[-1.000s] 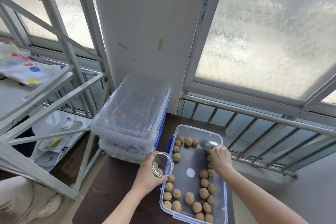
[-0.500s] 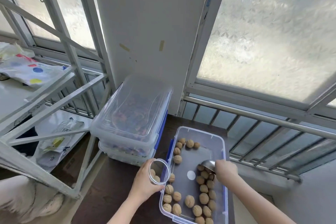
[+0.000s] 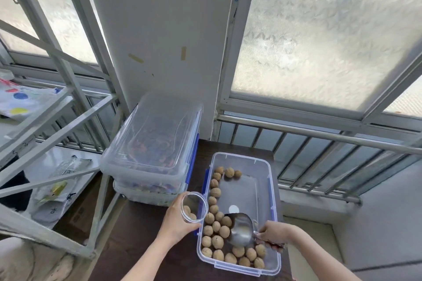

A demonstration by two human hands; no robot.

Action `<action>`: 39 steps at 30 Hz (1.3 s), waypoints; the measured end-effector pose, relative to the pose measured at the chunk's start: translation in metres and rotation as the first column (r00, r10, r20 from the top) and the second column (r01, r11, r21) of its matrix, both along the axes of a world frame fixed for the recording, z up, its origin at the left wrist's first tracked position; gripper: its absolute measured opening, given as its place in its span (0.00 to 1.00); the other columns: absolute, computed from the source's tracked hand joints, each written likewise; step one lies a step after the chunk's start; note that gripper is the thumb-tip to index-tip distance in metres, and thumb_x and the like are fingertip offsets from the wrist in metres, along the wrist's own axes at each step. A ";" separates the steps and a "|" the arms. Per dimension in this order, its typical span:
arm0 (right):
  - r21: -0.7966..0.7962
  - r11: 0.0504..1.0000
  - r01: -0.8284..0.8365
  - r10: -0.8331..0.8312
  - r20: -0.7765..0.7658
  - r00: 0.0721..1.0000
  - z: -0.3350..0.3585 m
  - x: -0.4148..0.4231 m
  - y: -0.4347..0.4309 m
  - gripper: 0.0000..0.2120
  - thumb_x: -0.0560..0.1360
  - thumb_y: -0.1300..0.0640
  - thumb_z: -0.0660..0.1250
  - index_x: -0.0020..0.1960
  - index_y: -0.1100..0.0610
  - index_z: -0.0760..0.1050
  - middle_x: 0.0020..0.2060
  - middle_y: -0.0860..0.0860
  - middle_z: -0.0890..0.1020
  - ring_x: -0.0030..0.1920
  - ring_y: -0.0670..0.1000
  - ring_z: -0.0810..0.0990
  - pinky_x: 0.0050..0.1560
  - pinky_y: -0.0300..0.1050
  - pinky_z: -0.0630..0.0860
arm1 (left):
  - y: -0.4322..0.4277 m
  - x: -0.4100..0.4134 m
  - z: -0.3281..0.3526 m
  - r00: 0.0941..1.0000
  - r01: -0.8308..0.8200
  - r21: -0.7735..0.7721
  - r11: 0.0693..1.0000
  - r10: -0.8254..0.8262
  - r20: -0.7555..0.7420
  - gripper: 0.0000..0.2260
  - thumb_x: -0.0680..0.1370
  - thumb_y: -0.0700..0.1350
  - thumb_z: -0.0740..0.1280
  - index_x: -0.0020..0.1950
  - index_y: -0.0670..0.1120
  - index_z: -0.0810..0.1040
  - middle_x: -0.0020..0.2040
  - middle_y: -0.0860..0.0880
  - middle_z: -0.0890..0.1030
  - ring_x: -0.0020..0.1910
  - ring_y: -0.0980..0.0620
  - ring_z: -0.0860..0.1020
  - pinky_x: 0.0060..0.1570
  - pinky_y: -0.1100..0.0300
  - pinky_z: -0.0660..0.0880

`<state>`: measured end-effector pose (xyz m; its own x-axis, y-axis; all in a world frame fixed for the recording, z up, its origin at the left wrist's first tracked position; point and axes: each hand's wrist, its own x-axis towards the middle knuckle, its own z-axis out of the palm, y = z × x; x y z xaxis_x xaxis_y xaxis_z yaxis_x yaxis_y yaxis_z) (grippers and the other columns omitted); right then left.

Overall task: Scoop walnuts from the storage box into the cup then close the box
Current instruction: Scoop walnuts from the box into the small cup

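Right hand [image 3: 275, 232] fingers pinching the scoop [image 3: 241, 230] handle, left hand [image 3: 177, 223] wrapped round the cup [image 3: 194, 206]. Imo dig the lip under the near walnuts [image 3: 217, 232] w/ a low push – keep cup tilted by the storage box [image 3: 272, 200] rim.

Dark table [image 3: 141, 230] bears open storage box [image 3: 272, 191] and stacked lidded boxes [image 3: 150, 150]

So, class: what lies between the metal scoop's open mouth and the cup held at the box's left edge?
In the head view, loose walnuts in the box lie between the scoop and the cup.

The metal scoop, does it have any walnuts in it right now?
Empty: the scoop shows only bare shiny metal, mouth pushed against the walnuts.
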<state>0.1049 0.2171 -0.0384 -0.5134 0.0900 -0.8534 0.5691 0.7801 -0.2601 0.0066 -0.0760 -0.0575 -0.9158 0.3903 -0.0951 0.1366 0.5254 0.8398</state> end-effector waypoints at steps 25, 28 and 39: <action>0.060 0.951 0.305 -0.205 -0.615 0.761 -0.032 0.024 -0.046 0.11 0.65 0.44 0.59 0.34 0.53 0.68 0.28 0.48 0.74 0.30 0.47 0.67 0.32 0.43 0.66 | -0.004 0.000 -0.001 0.992 -0.128 0.105 0.986 0.126 0.027 0.37 0.54 0.46 0.82 0.60 0.56 0.71 0.56 0.62 0.77 0.57 0.68 0.73 0.54 0.69 0.68; 0.107 0.958 0.268 -0.140 -0.640 0.755 -0.002 0.026 -0.038 0.12 0.65 0.45 0.61 0.37 0.54 0.69 0.31 0.52 0.77 0.29 0.45 0.68 0.32 0.43 0.69 | -0.003 -0.001 0.001 0.992 -0.121 0.095 0.988 0.119 0.029 0.37 0.54 0.46 0.82 0.59 0.56 0.71 0.56 0.61 0.78 0.56 0.68 0.73 0.54 0.69 0.69; 0.484 0.850 -0.207 0.408 -0.359 0.839 0.120 -0.029 -0.065 0.13 0.67 0.49 0.61 0.30 0.55 0.65 0.29 0.50 0.71 0.37 0.59 0.73 0.32 0.43 0.67 | 0.002 0.000 0.005 0.997 0.031 0.027 0.999 -0.029 -0.068 0.36 0.55 0.48 0.76 0.61 0.58 0.71 0.59 0.59 0.76 0.59 0.61 0.74 0.59 0.60 0.74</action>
<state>0.0759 0.1518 0.0817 -0.8786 0.1502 -0.4534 0.1856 0.9820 -0.0345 0.0066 -0.0736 -0.0522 -0.9076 0.4193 -0.0218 0.2092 0.4965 0.8425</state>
